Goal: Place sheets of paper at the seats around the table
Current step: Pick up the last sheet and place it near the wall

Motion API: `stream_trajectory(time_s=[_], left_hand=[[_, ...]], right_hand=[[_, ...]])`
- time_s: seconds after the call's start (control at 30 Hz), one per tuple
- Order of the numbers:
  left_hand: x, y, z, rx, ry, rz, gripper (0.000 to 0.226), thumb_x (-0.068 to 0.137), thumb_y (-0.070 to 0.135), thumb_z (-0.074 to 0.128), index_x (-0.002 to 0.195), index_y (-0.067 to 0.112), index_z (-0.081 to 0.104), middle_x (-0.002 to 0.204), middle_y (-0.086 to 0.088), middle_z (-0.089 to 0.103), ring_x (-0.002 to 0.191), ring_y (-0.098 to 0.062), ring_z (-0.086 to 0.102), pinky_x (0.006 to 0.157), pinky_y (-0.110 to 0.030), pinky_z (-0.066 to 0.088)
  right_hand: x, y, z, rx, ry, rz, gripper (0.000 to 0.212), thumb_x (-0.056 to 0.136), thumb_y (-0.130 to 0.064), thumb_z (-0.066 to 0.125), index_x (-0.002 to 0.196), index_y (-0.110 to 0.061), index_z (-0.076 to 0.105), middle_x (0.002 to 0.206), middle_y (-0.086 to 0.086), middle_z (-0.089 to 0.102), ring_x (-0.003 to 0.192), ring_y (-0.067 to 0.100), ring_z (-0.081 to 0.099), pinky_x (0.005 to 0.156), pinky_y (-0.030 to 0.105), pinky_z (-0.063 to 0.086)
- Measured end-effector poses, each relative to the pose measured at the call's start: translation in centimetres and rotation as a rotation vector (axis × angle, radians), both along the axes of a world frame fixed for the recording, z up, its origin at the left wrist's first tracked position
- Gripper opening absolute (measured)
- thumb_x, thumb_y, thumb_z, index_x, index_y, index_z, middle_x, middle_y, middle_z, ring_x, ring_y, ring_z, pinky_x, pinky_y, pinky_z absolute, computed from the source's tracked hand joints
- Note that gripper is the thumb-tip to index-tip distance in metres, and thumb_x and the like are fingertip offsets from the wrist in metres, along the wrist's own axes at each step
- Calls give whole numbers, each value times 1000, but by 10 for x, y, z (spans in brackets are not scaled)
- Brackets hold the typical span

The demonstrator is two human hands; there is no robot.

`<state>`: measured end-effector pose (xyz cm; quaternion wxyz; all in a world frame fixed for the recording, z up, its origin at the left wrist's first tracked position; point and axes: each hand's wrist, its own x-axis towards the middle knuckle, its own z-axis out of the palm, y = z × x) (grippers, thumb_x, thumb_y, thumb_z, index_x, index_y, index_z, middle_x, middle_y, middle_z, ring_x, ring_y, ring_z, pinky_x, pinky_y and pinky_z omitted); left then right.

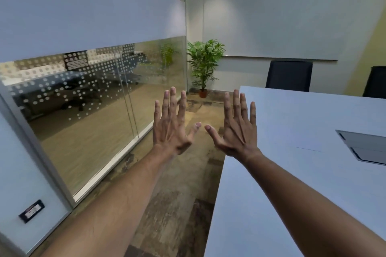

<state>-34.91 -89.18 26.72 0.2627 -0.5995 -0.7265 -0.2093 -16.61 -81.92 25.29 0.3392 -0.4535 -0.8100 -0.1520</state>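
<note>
— So, where are the sheets of paper?

— None that I can be sure of. Both hands are held up in the air with the backs toward the camera, the left hand (171, 125) over the floor and the right hand (238, 129) at the table's corner. All the fingers are spread wide and nothing is in either hand. A faint thin line on the table (292, 194) near the hatch could be the edge of a sheet, but it is too pale to tell.

— How would the paper handle once found?

— My guess: light, limp, easily creased, and prone to sliding on that smooth top. I'd pinch a sheet at one edge or corner, thumb above and fingers beneath, and steady a stack with the other hand.

— And the surface?

— A pale, flat, glossy tabletop with a grey cable hatch (363, 146) set into it. A white sheet would barely stand out there.

— The room?

— A meeting room. Two dark chairs stand at the far side, one chair (289, 76) facing in, another chair (376, 82) cut by the frame edge. A potted plant (204, 64) sits in the corner, a glass partition (94, 100) with dotted frosting runs along the left, and a whiteboard (271, 19) covers the far wall.
</note>
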Motion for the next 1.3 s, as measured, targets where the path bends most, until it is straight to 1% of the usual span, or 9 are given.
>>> stream_trajectory(time_s=[0.1,0.23,0.43,0.57,0.7,0.93,1.0,1.17,1.3], left_hand=[[-39,43,-1,-5,-13,-64,96,88,70,27,156,16,-14,163,-15,-17,151,-28,-16,121,-50,-6],[-83,98,7,-24,4,-182,96,88,69,28,155,16,-15,163,-15,-19,151,-28,-17,121,-47,-12],[-131,170,7,-40,16,-289,97,89,68,32,155,16,-17,163,-16,-20,151,-29,-18,121,-49,-8],[-146,224,2,-40,-3,-357,96,90,67,33,155,17,-17,162,-15,-20,150,-28,-20,121,-51,-5],[-147,285,-7,-36,-4,-430,97,89,66,34,155,17,-17,162,-15,-21,150,-28,-20,121,-51,-7],[-124,421,-13,-58,22,-553,99,88,68,33,154,16,-19,161,-14,-26,149,-28,-23,121,-51,-8],[-114,458,-13,-70,33,-575,99,88,70,31,153,16,-21,160,-14,-28,148,-28,-25,120,-51,-9],[-85,536,-11,-105,35,-656,95,84,73,16,148,20,-29,158,-12,-32,148,-30,-25,119,-54,-10],[-56,595,-18,-109,37,-759,93,85,74,17,148,22,-27,158,-11,-30,148,-29,-24,119,-55,-8]], right_hand=[[-34,30,-7,-14,-3,-73,101,87,-78,28,159,-14,-1,167,14,-7,154,28,-9,123,54,-1],[-77,70,-7,-21,27,-169,100,87,-77,29,159,-13,2,167,14,-4,155,28,-7,123,56,3],[-116,117,-4,-33,23,-302,100,87,-77,25,159,-13,0,167,15,-5,155,29,-7,123,54,0],[-126,153,-6,-44,13,-377,98,87,-77,23,159,-15,-3,167,14,-6,154,29,-8,123,53,-2],[-128,199,-11,-49,0,-451,99,86,-78,13,159,-14,-2,167,15,-5,154,30,-7,123,54,-1],[-115,315,-25,-56,31,-580,101,87,-77,26,159,-13,-3,167,14,-9,154,31,-9,123,55,1],[-108,347,-26,-59,40,-621,101,87,-78,23,159,-12,-3,167,14,-10,154,31,-10,123,54,0],[-85,411,-28,-82,48,-715,102,87,-79,20,159,-12,-4,167,13,-11,154,30,-13,123,54,-3],[-61,451,-33,-116,46,-800,100,87,-80,16,159,-14,-7,167,13,-13,154,30,-14,123,54,-3]])
